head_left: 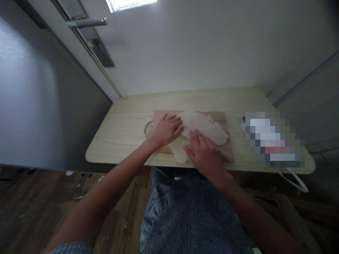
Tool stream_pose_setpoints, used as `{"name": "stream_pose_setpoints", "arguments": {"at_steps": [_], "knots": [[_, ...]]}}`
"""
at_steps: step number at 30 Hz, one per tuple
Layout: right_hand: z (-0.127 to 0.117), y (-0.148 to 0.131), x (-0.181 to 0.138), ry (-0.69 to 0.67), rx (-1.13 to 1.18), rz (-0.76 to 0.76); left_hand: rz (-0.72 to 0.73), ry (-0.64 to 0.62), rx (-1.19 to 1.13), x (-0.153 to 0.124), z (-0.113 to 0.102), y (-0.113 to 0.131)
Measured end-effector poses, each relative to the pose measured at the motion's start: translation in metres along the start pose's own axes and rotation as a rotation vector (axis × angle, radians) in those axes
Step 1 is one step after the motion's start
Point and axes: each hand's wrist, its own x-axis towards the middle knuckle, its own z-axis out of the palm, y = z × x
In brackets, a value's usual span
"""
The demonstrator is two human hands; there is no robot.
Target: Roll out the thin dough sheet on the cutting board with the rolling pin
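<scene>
A thin, uneven sheet of pale dough [203, 127] lies spread over a wooden cutting board [164, 114], and one lobe of it reaches the board's front edge. Across the dough runs a pale rolling pin [226, 155], slanting down to the right and largely covered by my hands. My left hand [167, 130] rests palm down near its upper left end, fingers stretched out over the dough's left side. Over the pin's middle lies my right hand [208, 153], its fingers extended and thumb apart. Neither hand is wrapped around anything.
The board sits on a light wood-grain table [119, 130], with its metal handle [146, 128] on the left. A pixelated object [272, 141] with a white cable [296, 180] is at the right end. Behind the table stands a white door [190, 56] with a lever handle [87, 23].
</scene>
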Motion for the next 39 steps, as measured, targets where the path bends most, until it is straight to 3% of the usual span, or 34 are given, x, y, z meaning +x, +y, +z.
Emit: {"name": "stream_pose_setpoints", "arguments": {"at_steps": [5,10,24,30,39], "knots": [[0.003,0.001,-0.011,0.041,0.020,-0.095,0.044,-0.001,0.059,-0.045,-0.008,0.008],[0.008,-0.002,-0.020,0.109,0.006,-0.182,0.066,-0.013,0.118,-0.071,-0.009,0.020],[0.017,-0.005,-0.030,0.211,-0.047,-0.260,0.138,0.135,0.073,-0.098,0.005,0.030],[0.014,-0.005,-0.026,0.190,-0.045,-0.264,0.137,0.208,0.046,-0.093,0.009,0.030],[0.014,0.000,-0.028,0.261,0.033,-0.280,0.137,0.427,-0.109,-0.086,0.013,0.031]]}}
